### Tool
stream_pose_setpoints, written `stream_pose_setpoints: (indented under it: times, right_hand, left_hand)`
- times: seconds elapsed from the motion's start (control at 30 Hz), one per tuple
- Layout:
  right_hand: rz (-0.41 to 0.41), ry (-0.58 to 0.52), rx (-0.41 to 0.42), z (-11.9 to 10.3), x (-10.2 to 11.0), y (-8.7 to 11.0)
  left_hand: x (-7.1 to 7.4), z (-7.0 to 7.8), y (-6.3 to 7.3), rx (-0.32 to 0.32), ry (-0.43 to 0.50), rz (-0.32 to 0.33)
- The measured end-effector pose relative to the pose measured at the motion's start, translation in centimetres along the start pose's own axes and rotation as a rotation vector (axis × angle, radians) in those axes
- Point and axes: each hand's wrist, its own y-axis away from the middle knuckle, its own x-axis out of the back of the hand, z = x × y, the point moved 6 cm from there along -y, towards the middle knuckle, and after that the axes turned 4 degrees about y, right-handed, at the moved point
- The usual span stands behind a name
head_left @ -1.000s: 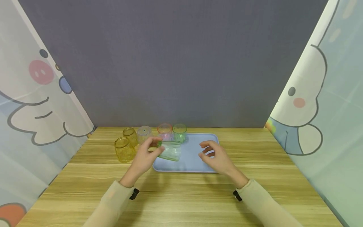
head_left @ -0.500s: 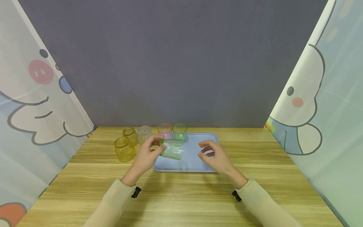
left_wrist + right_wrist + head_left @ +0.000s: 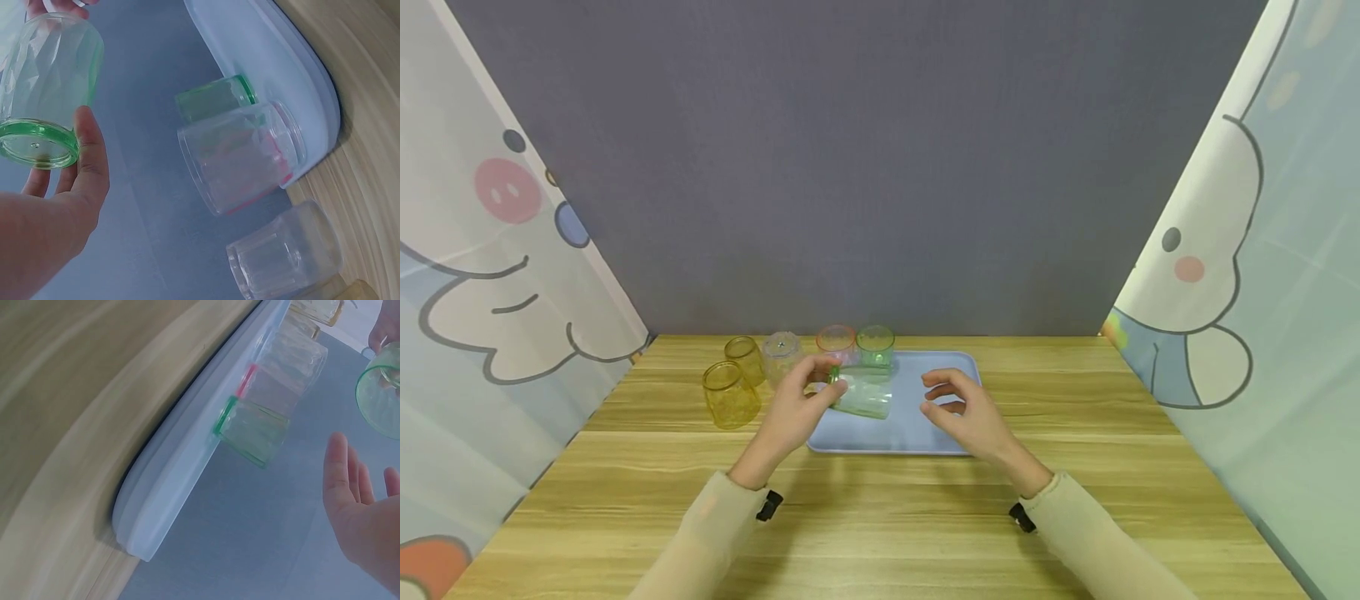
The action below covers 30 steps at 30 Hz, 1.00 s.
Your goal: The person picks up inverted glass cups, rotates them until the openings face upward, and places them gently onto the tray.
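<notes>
A pale green glass is tilted on its side above the light blue tray. My left hand grips it near the base, its mouth facing right. In the left wrist view, the thumb presses beside the bright green base of this glass. My right hand hovers over the tray's right part, fingers loosely bent and holding nothing. The right wrist view shows the right hand close below the held glass's rim, apart from it.
A pink-rimmed glass and another green glass stand at the tray's back left. Left of the tray, a clear glass and two amber glasses, one farther back and one nearer, stand on the wooden table. A grey panel rises behind.
My left hand has carried the pale green glass a little to the right and slightly up the view. The right hand has shifted only slightly left. The standing glasses have not moved.
</notes>
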Motion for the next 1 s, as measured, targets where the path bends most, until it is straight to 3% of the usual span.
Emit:
stream_pose_setpoints:
  times: [0.57, 1.0]
  right_hand:
    - [-0.006, -0.111, 0.025, -0.4, -0.4, -0.2]
    - [-0.015, -0.235, 0.027, -0.4, -0.5, -0.2]
  left_hand:
    - [-1.8, 0.1, -0.2, -0.028, 0.061, -0.015]
    - [-2.9, -0.1, -0.3, -0.016, 0.091, -0.05]
